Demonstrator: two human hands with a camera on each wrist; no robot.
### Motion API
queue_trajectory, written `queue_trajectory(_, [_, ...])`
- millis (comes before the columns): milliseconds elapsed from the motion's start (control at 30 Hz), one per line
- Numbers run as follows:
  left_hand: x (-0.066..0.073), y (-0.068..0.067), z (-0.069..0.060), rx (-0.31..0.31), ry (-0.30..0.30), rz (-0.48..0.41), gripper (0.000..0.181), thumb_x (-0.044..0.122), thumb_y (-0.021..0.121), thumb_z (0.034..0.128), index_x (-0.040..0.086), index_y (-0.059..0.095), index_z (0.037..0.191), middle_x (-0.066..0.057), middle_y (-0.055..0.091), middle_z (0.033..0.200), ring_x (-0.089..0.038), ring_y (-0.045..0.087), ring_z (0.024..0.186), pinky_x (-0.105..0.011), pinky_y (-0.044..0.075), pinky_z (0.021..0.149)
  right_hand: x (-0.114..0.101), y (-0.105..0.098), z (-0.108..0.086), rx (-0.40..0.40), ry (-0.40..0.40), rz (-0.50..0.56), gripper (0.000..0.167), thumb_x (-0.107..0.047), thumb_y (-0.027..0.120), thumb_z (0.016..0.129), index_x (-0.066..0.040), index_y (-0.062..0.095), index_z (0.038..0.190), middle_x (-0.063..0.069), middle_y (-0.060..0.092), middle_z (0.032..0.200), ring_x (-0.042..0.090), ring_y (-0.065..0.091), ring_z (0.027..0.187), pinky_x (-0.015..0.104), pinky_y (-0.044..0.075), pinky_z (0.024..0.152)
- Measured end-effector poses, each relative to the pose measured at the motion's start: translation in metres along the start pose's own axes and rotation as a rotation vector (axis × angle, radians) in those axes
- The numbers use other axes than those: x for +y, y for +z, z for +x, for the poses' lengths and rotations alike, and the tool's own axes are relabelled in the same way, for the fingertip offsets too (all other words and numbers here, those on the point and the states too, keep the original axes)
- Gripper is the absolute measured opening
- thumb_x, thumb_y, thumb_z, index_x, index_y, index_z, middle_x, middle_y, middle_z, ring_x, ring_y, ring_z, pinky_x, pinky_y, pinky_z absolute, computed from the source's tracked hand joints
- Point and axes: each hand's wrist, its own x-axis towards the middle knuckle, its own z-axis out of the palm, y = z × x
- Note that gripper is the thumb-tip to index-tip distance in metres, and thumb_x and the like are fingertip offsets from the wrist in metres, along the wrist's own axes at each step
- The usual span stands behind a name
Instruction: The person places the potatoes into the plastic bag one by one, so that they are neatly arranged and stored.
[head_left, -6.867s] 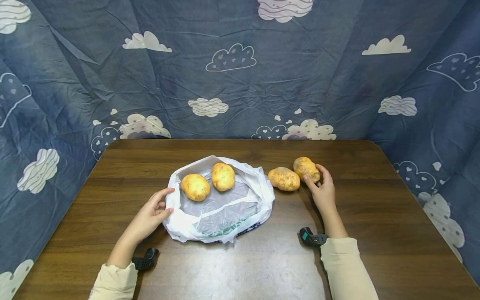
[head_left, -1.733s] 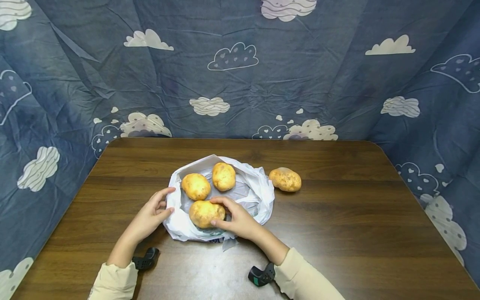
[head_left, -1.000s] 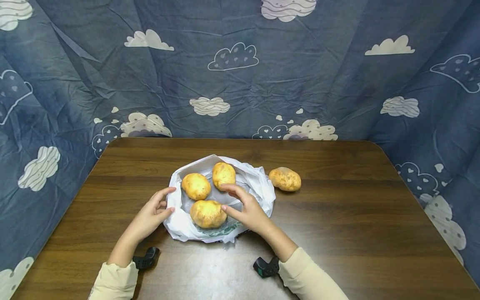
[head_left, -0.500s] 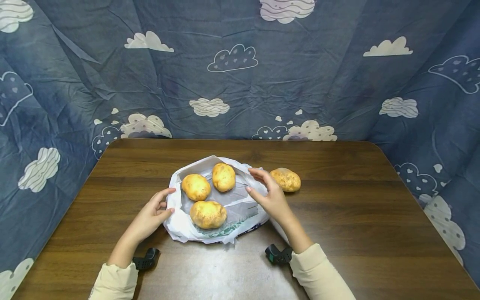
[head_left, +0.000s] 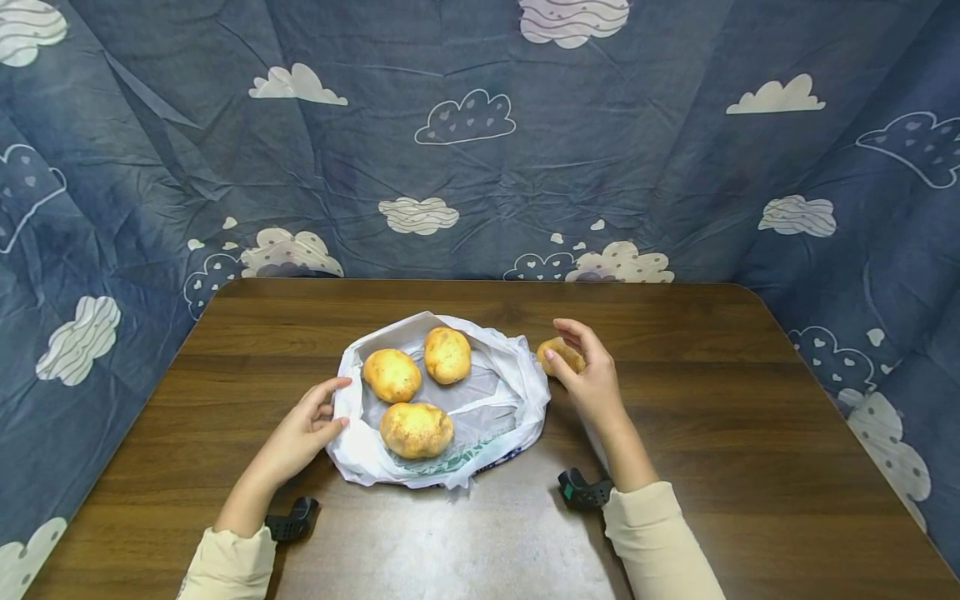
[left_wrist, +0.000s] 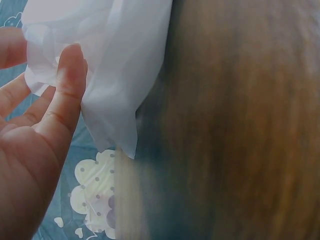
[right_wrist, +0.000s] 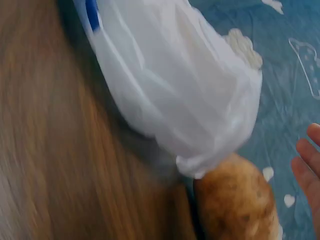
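A white plastic bag point(head_left: 528, 392) lies on the table with its mouth spread upward. Three potatoes sit inside: one at left point(head_left: 392, 375), one at the back point(head_left: 447, 355) and one in front point(head_left: 417, 430). My left hand point(head_left: 296, 429) touches the bag's left rim, thumb and fingers spread apart; the left wrist view has the thumb against the white plastic point(left_wrist: 115, 65). My right hand point(head_left: 596, 379) hovers at a fourth potato point(head_left: 553, 352) just right of the bag, partly covering it. In the right wrist view this potato point(right_wrist: 235, 200) lies beside the bag, apart from the fingers point(right_wrist: 306, 160).
The brown wooden table point(head_left: 750, 433) extends on both sides of the bag. Behind it hangs a blue cloth point(head_left: 600, 150) with cloud prints. Black wrist cameras point(head_left: 294, 518) sit on both wrists.
My right hand took a potato from the right, laid it in the front of the bag and let go. It has since moved back right to the remaining potato. My left hand stays put.
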Motion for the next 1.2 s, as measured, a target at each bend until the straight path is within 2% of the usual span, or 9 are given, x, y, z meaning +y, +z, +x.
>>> queue_trajectory(133, [0.0,0.0,0.0,0.001,-0.001,0.001,0.051,-0.005,0.055,0.0853,0.0,0.035,0.132,-0.021,0.032,0.127,-0.023,0.052,0.089,-0.026,0.049,0.064,0.009,-0.009,-0.001,0.029,0.033,-0.02,0.039,0.011,0.061,0.078,0.015,0.047,0.114,0.027,0.051,0.113,0.04,0.047,0.106,0.048,0.035,0.091])
queue_trajectory(367, [0.0,-0.001,-0.001,-0.001,-0.001,-0.001,0.051,-0.005,0.055,0.0853,0.0,0.035,0.132,-0.021,0.032,0.127,-0.023,0.052,0.088,-0.026,0.049,0.063,0.021,-0.02,-0.004,0.066,0.072,-0.079,0.039,0.008,0.061,0.08,0.014,0.046,0.115,0.026,0.051,0.114,0.038,0.049,0.106,0.042,0.037,0.092])
queue_trajectory(500, [-0.001,0.0,-0.001,-0.007,0.008,-0.019,0.051,-0.005,0.054,0.0855,-0.001,0.034,0.132,-0.022,0.032,0.126,-0.023,0.053,0.089,-0.027,0.049,0.064,0.027,-0.025,-0.007,0.075,0.071,-0.098,0.039,0.009,0.061,0.079,0.014,0.046,0.114,0.027,0.051,0.113,0.041,0.048,0.105,0.05,0.036,0.089])
queue_trajectory(667, [-0.002,0.0,0.0,-0.01,0.019,-0.029,0.051,-0.006,0.053,0.0855,-0.001,0.034,0.132,-0.022,0.032,0.126,-0.022,0.053,0.089,-0.026,0.049,0.065,0.036,-0.029,-0.01,0.076,0.107,-0.098,0.04,0.008,0.062,0.079,0.014,0.046,0.115,0.028,0.05,0.114,0.043,0.046,0.106,0.052,0.035,0.089])
queue_trajectory(933, [-0.002,0.0,0.0,-0.007,0.015,-0.013,0.051,-0.006,0.054,0.0853,-0.001,0.034,0.132,-0.022,0.031,0.128,-0.024,0.052,0.09,-0.026,0.049,0.066,0.046,-0.032,-0.015,0.056,0.192,-0.047,0.041,0.004,0.062,0.08,0.014,0.045,0.117,0.029,0.049,0.114,0.046,0.044,0.105,0.055,0.033,0.089])
queue_trajectory(1100, [-0.002,0.0,0.0,-0.006,0.019,-0.012,0.051,-0.006,0.054,0.0851,-0.001,0.034,0.132,-0.022,0.032,0.128,-0.024,0.052,0.09,-0.025,0.049,0.066,0.054,-0.033,-0.016,0.016,0.283,-0.004,0.043,0.001,0.062,0.082,0.013,0.044,0.119,0.031,0.046,0.117,0.042,0.043,0.11,0.053,0.031,0.092])
queue_trajectory(1200, [-0.002,0.0,0.001,-0.005,0.019,-0.013,0.051,-0.006,0.054,0.0851,-0.001,0.034,0.132,-0.022,0.031,0.128,-0.023,0.052,0.09,-0.025,0.049,0.066,0.07,-0.033,-0.019,0.0,0.322,0.014,0.045,-0.003,0.063,0.082,0.01,0.043,0.12,0.028,0.046,0.12,0.036,0.042,0.114,0.046,0.031,0.096])
